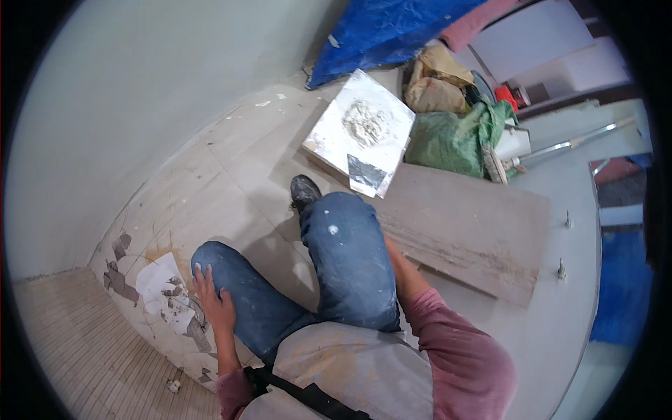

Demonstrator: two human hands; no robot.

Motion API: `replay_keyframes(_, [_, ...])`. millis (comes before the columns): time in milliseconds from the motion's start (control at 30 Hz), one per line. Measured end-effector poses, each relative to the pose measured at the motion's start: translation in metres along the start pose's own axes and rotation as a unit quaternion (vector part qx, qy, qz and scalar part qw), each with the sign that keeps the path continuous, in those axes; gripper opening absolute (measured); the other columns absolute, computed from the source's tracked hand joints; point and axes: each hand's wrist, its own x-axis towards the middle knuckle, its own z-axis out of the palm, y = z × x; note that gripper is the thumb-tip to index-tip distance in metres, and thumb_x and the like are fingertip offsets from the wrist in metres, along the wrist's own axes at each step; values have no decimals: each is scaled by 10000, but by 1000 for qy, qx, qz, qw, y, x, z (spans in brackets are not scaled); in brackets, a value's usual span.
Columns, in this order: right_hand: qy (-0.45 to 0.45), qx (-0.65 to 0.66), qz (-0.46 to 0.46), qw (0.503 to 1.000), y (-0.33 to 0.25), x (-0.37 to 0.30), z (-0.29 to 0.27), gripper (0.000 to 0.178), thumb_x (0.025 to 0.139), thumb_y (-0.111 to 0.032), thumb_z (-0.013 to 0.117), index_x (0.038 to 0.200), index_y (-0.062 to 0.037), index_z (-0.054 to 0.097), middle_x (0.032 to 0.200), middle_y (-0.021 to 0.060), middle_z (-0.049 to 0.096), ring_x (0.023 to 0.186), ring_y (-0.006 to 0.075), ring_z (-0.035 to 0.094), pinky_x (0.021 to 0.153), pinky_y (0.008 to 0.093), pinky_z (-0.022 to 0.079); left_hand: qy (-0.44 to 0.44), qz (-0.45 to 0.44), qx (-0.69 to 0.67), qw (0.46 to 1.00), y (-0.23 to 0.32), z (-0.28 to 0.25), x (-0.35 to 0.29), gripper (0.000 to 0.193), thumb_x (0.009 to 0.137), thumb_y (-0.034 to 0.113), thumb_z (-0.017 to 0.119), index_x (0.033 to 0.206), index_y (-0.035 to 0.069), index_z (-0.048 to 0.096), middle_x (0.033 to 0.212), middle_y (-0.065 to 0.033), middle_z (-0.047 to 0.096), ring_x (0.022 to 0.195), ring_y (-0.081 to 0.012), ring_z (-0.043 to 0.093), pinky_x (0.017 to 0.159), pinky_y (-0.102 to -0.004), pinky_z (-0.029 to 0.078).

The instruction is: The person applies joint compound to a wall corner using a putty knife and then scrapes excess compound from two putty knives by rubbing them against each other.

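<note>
On the square board (360,136), white plaster (365,122) lies heaped.

left hand (213,297) flat, fingers spread, resting on left knee (231,269) in blue paint-flecked jeans, at 7 o'clock, patchy white plaster (164,294) on floor just beside it at 8 o'clock, right hand hidden behind right leg

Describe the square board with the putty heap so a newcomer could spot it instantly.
Start at the blue tarp against the wall. Just below it on the floor, ahead of the person's shoe, lies the square board. Unlike the green sack beside it, it is flat, pale and carries a white putty heap.
</note>
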Motion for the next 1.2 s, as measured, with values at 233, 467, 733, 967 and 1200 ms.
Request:
replay_keyframes(233, [75, -43, -55, 995, 54, 5, 14, 392, 1065, -307, 427, 1178, -51, 701, 1059, 115, 715, 991, 214, 657, 909, 343, 509, 55, 34, -58, 996, -46, 1, -29, 669, 889, 70, 449, 1556, 51, 405, 1660, -235, 258, 1539, -418, 226, 1261, -502, 160])
replay_keyframes(467, [170, -147, -150, 963, 69, 76, 1, 377, 1059, -318, 444, 1170, -63, 698, 1000, 94, 716, 936, 200, 658, 857, 347, 521, 37, -8, -114, 993, -72, 12, -51, 662, 931, 127, 352, 1587, 45, 346, 1665, -255, 232, 1551, -404, 203, 1255, -479, 160])
replay_keyframes(733, [244, 329, -21, 912, -6, 149, -73, 383, 1055, -471, 458, 1074, -122, 615, 799, -3, 538, 712, 167, 556, 590, 346, 468, 89, -54, -284, 953, -84, 22, -84, 693, 959, 228, 343, 1598, -27, 256, 1646, -238, 288, 1510, -371, 299, 1237, -449, 207])
replay_keyframes(967, [224, 297, 64, 926, -11, 177, -91, 362, 1062, -409, 468, 1075, -92, 642, 833, 31, 581, 691, 181, 574, 632, 373, 513, 15, -284, -512, 811, -104, 27, -121, 732, 1042, 584, 367, 1617, 143, 267, 1592, -188, 374, 1432, -345, 402, 1168, -474, 348])
replay_keyframes(1200, [227, 200, 20, 953, 11, 180, -77, 402, 1033, -395, 507, 1047, -30, 675, 912, 82, 644, 759, 182, 608, 660, 378, 512, -18, -259, -548, 796, -115, 40, -127, 677, 1038, 505, 350, 1587, 110, 304, 1523, -159, 453, 1370, -342, 474, 1109, -474, 435])
